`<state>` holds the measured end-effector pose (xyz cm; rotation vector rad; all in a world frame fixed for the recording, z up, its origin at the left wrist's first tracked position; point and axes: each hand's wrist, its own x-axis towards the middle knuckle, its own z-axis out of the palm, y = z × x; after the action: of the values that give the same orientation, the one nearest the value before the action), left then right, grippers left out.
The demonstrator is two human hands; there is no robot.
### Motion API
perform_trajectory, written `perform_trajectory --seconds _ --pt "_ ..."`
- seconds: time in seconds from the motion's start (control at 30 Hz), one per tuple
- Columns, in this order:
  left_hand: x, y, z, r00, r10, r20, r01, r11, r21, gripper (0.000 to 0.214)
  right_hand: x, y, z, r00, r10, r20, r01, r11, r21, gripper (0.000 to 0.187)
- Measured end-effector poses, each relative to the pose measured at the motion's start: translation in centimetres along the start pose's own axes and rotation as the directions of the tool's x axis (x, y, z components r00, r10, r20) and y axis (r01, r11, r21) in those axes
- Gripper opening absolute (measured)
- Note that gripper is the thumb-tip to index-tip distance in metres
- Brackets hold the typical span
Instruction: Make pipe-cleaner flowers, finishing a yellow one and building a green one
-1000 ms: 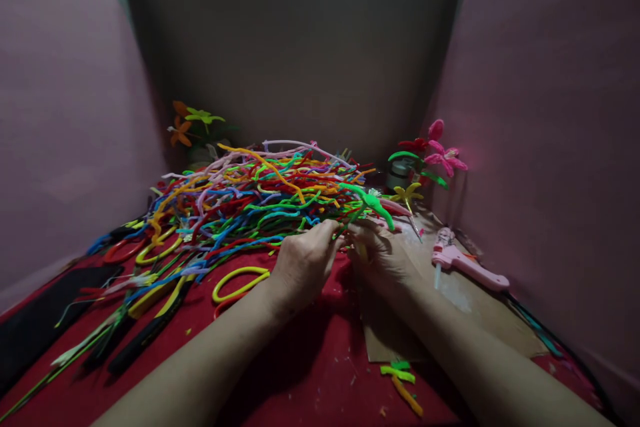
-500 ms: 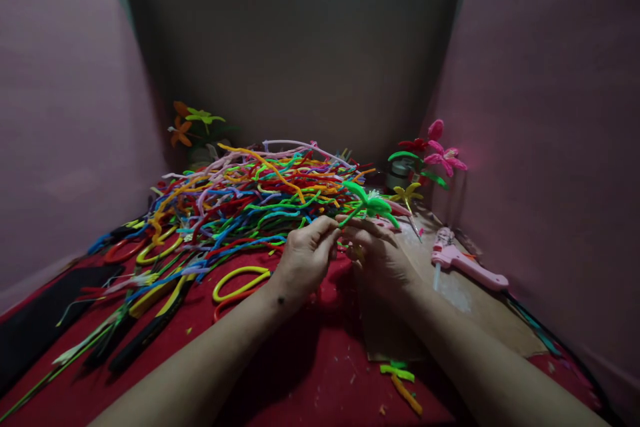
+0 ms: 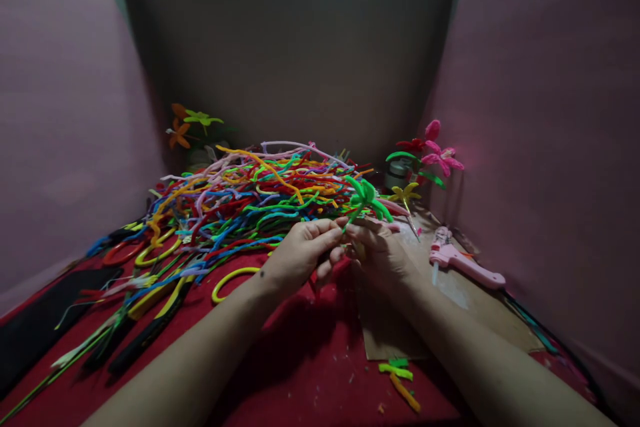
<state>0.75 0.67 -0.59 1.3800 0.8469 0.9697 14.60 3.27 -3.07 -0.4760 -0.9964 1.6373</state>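
Note:
Both of my hands meet over the middle of the red-covered table (image 3: pixel 300 373). Between them is a green pipe-cleaner flower (image 3: pixel 363 193), its petals up and its stem slanting down into my fingers. The fingers of my left hand (image 3: pixel 313 247) pinch the stem from the left. My right hand (image 3: pixel 377 250) closes on the same stem from the right; its inner fingers are partly hidden. Right behind the flower lies a big heap of coloured pipe cleaners (image 3: pixel 250 200).
A pink glue gun (image 3: pixel 465 265) rests on a cardboard sheet (image 3: pixel 480 320) at right. Black-and-yellow pliers (image 3: pixel 155 327) and scissors with yellow handles (image 3: pixel 233 280) lie at left. Finished flowers (image 3: pixel 443 159) stand behind. Short pipe-cleaner scraps (image 3: pixel 403 383) lie near the front.
The green flower has turned and tipped more upright, so its petals now face away and its white centre no longer shows. Both hands stay on the stem, with fingers shifted slightly.

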Motion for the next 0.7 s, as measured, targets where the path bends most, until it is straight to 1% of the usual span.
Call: perform_trajectory --seconds 0.03,0.07,0.1,0.13,0.17,0.2,0.23,0.27,0.3,0.33,0.37,0.43,0.5,0.53,0.57,0.6,0.63,0.7 --pt "0.0 -0.1 0.1 0.994 0.086 -0.073 -0.07 0.977 0.2 0.018 0.0 0.0 0.1 1.0 -0.006 -0.026 0.006 1.0 -0.005 0.01" --pt "0.0 -0.3 0.1 0.973 0.197 -0.124 -0.133 0.907 0.401 0.016 -0.1 0.0 0.3 0.999 -0.013 -0.045 0.012 1.0 -0.013 0.011" --pt "0.0 -0.5 0.1 0.94 0.313 -0.136 -0.182 0.798 0.574 0.012 -0.1 0.0 0.4 0.998 -0.026 -0.051 0.024 0.999 -0.029 0.012" --pt "0.0 -0.8 0.0 0.903 0.413 -0.115 -0.219 0.675 0.704 0.01 -0.1 0.0 0.6 0.998 -0.039 -0.044 0.037 0.998 -0.052 0.012" --pt "-0.1 -1.1 -0.1 0.872 0.483 -0.073 -0.247 0.565 0.788 0.012 -0.2 -0.1 0.7 0.998 -0.054 -0.033 0.051 0.996 -0.077 0.012" --pt "-0.1 -1.4 -0.2 0.852 0.523 -0.029 -0.267 0.482 0.835 0.016 -0.2 -0.1 0.9 0.997 -0.07 -0.021 0.067 0.993 -0.099 0.012" --pt "-0.1 -1.6 -0.3 0.842 0.54 0.005 -0.283 0.433 0.856 0.02 -0.3 -0.2 0.9 0.997 -0.082 -0.008 0.081 0.99 -0.114 0.012" --pt "-0.1 -1.6 -0.4 0.839 0.544 0.02 -0.291 0.417 0.861 0.022 -0.3 -0.2 1.0 0.996 -0.089 0.002 0.089 0.989 -0.121 0.012" --pt "-0.1 -1.6 -0.4 0.841 0.541 0.016 -0.29 0.426 0.857 0.022 -0.3 -0.3 1.0 0.996 -0.089 0.01 0.09 0.988 -0.123 0.013" --pt "-0.1 -1.5 -0.4 0.846 0.533 -0.007 -0.279 0.454 0.846 0.021 -0.4 -0.3 1.0 0.996 -0.083 0.015 0.084 0.989 -0.123 0.013" --pt "-0.2 -1.3 -0.3 0.854 0.518 -0.044 -0.261 0.5 0.825 0.02 -0.4 -0.3 1.0 0.997 -0.08 0.021 0.082 0.989 -0.125 0.015" --pt "-0.2 -0.8 0.0 0.884 0.446 -0.137 -0.213 0.647 0.732 0.017 -0.5 -0.3 0.9 0.996 -0.081 0.042 0.086 0.988 -0.13 0.02" --pt "-0.1 -0.3 0.2 0.929 0.309 -0.204 -0.155 0.825 0.544 0.015 -0.5 -0.2 0.7 0.995 -0.082 0.057 0.09 0.986 -0.141 0.024" --pt "-0.1 0.0 0.3 0.95 0.233 -0.21 -0.125 0.895 0.428 0.014 -0.5 -0.2 0.6 0.995 -0.079 0.055 0.087 0.985 -0.152 0.025" --pt "-0.1 0.3 0.3 0.968 0.163 -0.192 -0.097 0.946 0.31 0.013 -0.5 -0.2 0.4 0.996 -0.068 0.05 0.076 0.983 -0.165 0.025" --pt "-0.1 0.5 0.2 0.982 0.106 -0.156 -0.074 0.977 0.199 0.013 -0.4 -0.2 0.3 0.998 -0.05 0.048 0.058 0.982 -0.179 0.024" --pt "-0.1 0.6 0.1 0.992 0.063 -0.111 -0.052 0.994 0.099 0.013 -0.4 -0.2 0.2 0.998 -0.034 0.048 0.042 0.982 -0.186 0.024" --pt "-0.2 0.7 -0.2 1.0 0.002 -0.004 -0.002 0.997 -0.078 0.014 -0.3 -0.1 0.1 0.998 -0.012 0.063 0.023 0.985 -0.169 0.024"
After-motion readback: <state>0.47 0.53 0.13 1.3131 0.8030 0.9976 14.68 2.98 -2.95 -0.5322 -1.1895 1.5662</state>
